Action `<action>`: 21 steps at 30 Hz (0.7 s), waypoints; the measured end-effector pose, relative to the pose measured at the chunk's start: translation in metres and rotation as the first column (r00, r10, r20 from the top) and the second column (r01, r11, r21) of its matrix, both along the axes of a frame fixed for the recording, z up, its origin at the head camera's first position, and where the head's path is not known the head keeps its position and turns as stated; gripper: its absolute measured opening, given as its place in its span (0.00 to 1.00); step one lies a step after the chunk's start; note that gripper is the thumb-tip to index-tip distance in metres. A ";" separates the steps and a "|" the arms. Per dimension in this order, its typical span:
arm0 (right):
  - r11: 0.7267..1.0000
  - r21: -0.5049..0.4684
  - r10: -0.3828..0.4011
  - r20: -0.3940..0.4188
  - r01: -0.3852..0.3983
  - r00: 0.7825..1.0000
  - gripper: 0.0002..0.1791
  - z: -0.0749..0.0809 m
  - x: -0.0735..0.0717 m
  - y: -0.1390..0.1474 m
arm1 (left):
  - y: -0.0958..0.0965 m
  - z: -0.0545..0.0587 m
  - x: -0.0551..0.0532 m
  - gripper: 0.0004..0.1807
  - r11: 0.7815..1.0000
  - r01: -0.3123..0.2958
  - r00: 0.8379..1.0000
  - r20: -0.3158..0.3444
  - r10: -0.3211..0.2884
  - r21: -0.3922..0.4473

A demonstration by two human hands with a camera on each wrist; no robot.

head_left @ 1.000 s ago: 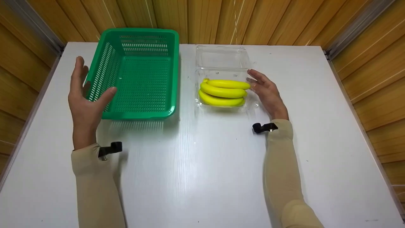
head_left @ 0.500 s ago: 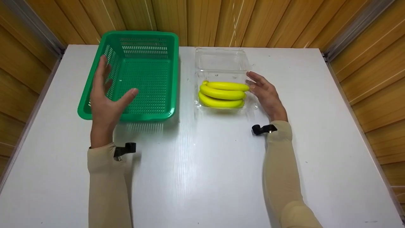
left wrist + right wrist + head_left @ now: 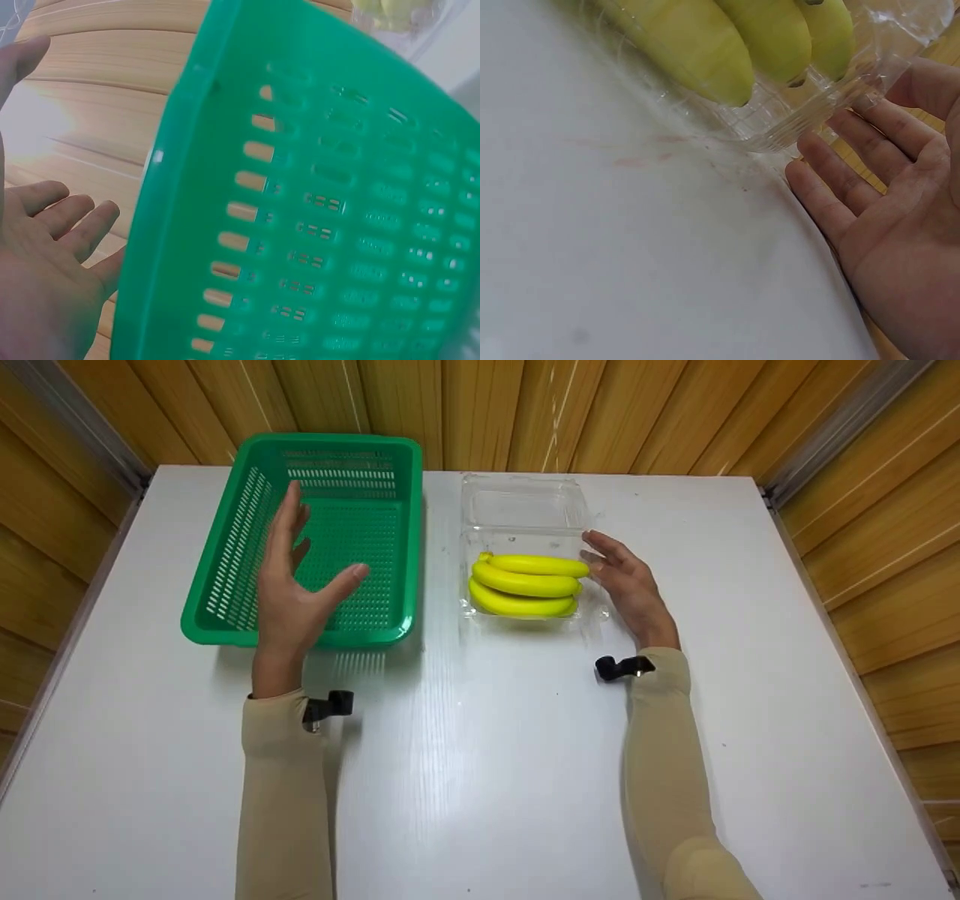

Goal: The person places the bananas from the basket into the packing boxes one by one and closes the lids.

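Yellow bananas [image 3: 525, 583] lie in a bunch inside a clear plastic clamshell box [image 3: 517, 540], whose lid [image 3: 525, 504] is folded back toward the wall. At the box's right side is my right hand [image 3: 630, 589], fingers extended; in the right wrist view its fingertips are right at the box's clear edge [image 3: 780, 139]. My left hand [image 3: 289, 596] overlaps the green basket [image 3: 415, 540] in the head view, thumb spread away from straight fingers, with nothing in its grasp. The left wrist view shows that palm [image 3: 45, 277] beside the basket's slotted wall [image 3: 180, 187].
Everything stands on a white table [image 3: 465, 780]. Wood-panelled walls [image 3: 495, 412] rise behind it and at both sides. The basket sits at the back left, with a gap of bare table between it and the box.
My left hand has moved right, from the basket's left side to over its near part. The right hand, box and bananas stay nearly where they were.
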State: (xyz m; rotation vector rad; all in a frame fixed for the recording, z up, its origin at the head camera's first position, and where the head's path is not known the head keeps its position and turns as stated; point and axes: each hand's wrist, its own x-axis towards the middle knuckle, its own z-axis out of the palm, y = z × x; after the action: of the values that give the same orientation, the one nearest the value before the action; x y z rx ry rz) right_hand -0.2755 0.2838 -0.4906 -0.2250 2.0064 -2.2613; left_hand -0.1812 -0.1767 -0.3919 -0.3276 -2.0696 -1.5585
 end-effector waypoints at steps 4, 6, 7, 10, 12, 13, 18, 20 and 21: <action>1.000 -0.003 0.001 -0.019 -0.001 1.000 0.30 -0.001 -0.001 0.000 | 0.007 0.000 -0.004 0.56 1.000 0.016 1.000 -0.018 -0.016 -0.010; 1.000 -0.001 -0.002 -0.017 0.002 1.000 0.30 -0.001 -0.001 0.000 | 0.010 0.000 -0.006 0.56 0.999 0.022 0.999 -0.032 -0.023 -0.028; 1.000 0.000 -0.005 -0.015 0.005 1.000 0.30 -0.001 -0.001 0.000 | 0.012 0.001 -0.007 0.56 0.999 0.027 0.999 -0.033 -0.028 -0.031; 1.000 0.001 -0.012 -0.006 0.012 1.000 0.30 -0.001 -0.001 0.000 | 0.019 0.001 -0.009 0.56 0.998 0.044 0.999 -0.029 -0.045 -0.038; 1.000 0.002 -0.014 -0.002 0.014 1.000 0.30 0.000 -0.001 0.000 | 0.024 0.001 -0.009 0.57 0.998 0.055 0.998 -0.019 -0.056 -0.043; 1.000 0.003 -0.015 -0.003 0.015 1.000 0.30 0.000 -0.001 0.000 | 0.026 0.001 -0.010 0.57 0.997 0.059 0.998 -0.012 -0.060 -0.045; 1.000 0.004 -0.015 -0.011 0.015 1.000 0.30 0.000 -0.001 -0.001 | 0.041 0.002 -0.013 0.58 0.994 0.091 0.996 0.009 -0.090 -0.063; 1.000 0.004 -0.014 -0.010 0.014 1.000 0.30 0.000 -0.001 -0.001 | 0.048 0.003 -0.015 0.59 0.993 0.100 0.995 0.013 -0.100 -0.066; 1.000 0.002 -0.013 -0.011 0.013 1.000 0.30 0.000 -0.001 -0.001 | 0.051 0.003 -0.016 0.59 0.992 0.105 0.994 0.016 -0.104 -0.065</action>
State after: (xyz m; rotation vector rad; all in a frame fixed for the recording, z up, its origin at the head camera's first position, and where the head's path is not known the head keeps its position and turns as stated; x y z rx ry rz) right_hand -0.2769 0.2826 -0.4909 -0.2250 2.0219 -2.2701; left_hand -0.1969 -0.1257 -0.3891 -0.4589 -2.1477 -1.5578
